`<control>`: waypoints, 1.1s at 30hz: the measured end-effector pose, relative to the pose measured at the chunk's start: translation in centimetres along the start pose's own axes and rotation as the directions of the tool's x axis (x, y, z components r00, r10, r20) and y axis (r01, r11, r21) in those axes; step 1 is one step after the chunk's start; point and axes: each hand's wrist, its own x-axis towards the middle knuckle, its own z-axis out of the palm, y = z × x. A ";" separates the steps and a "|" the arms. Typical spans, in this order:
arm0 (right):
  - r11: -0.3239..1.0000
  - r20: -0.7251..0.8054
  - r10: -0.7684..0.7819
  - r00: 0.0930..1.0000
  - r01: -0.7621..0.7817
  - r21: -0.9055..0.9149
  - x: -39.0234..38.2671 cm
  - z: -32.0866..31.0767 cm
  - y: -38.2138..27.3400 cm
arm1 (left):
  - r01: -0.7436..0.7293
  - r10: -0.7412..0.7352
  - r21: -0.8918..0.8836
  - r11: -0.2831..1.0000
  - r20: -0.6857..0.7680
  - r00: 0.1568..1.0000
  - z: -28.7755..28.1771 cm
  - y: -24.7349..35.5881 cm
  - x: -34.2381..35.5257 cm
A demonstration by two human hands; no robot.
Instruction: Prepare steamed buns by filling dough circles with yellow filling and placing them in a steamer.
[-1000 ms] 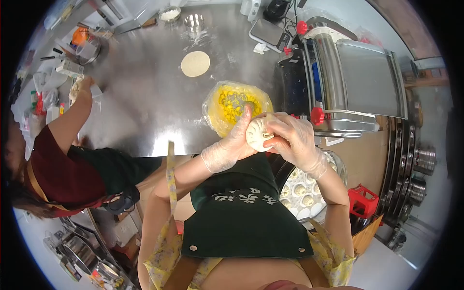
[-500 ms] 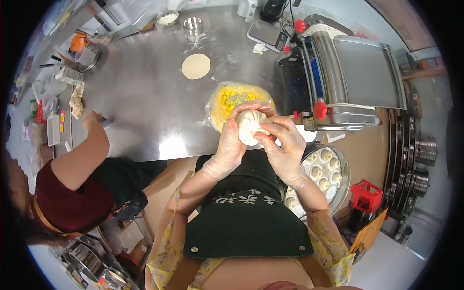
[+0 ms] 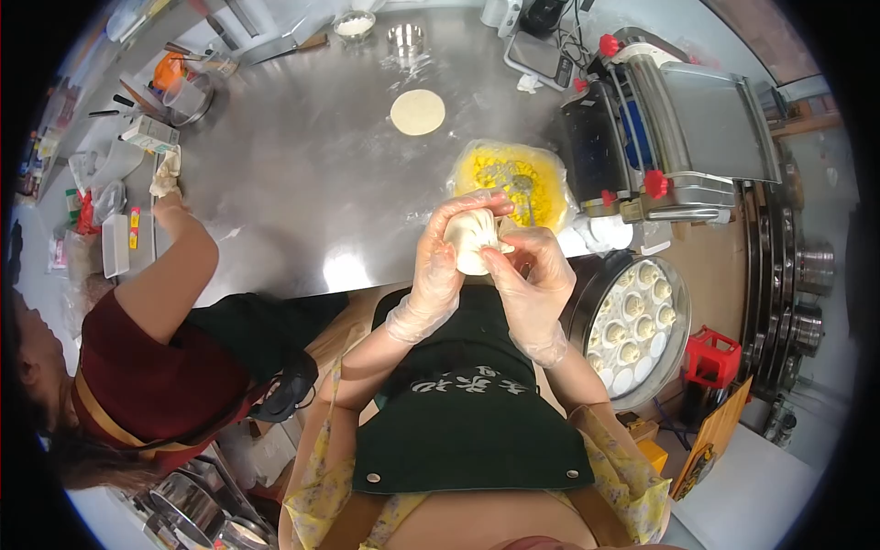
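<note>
A pleated dough bun [image 3: 469, 240] is held in front of my apron, just beyond the table's near edge. My left hand [image 3: 429, 280], in a clear plastic glove, cups it from the left with the fingers curled over its far side. With thumb and fingers closed, my gloved right hand [image 3: 536, 284] pinches the gathered pleats on the bun's right side. Yellow filling [image 3: 500, 172] with a spoon in it fills a plastic-covered bowl [image 3: 561, 179] right beyond my hands. Farther off, a flat round dough wrapper [image 3: 418, 112] lies on the steel table [image 3: 302, 174].
To my right, a round steamer tray [image 3: 680, 353] carries several pleated buns on white papers. A dough roller machine [image 3: 678, 137] occupies the table's right end. On the left, a co-worker's hand [image 3: 170, 209] touches a cloth [image 3: 166, 172]. A cleaver [image 3: 275, 48] lies at the back.
My view has swung left, so the table, filling bowl and steamer appear farther right. My right fingers have shifted slightly along the bun's pleats. Both hands still hold the bun.
</note>
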 end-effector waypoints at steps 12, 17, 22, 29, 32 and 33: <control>0.883 0.527 0.035 0.849 0.220 -0.414 -9.1 5.3 8.5 | 0.571 -0.781 -0.612 0.547 -0.126 0.612 -12.6 -7.6 -13.5; 0.994 0.483 0.102 0.870 -0.075 -0.076 -7.9 9.8 14.3 | 0.429 -0.485 -0.247 0.869 -0.247 0.839 -16.6 -6.6 -8.3; 0.989 0.578 0.143 0.803 -0.100 -0.105 -8.1 11.6 23.0 | 0.175 0.006 0.453 0.874 -0.371 0.929 -19.8 -10.0 -7.4; 0.805 0.385 0.405 0.829 -0.523 0.280 -9.9 13.9 20.6 | 0.221 -0.034 0.407 0.886 -0.419 0.908 -16.3 -12.5 -9.1; 0.827 0.384 0.391 0.836 -0.502 0.252 -10.2 13.9 20.8 | 0.233 -0.051 0.291 0.928 -0.520 0.852 -17.1 -11.8 -8.1; 0.838 0.387 0.380 0.840 -0.490 0.240 -10.4 13.9 20.9 | 0.279 -0.056 0.335 0.900 -0.546 0.836 -17.3 -11.1 -7.5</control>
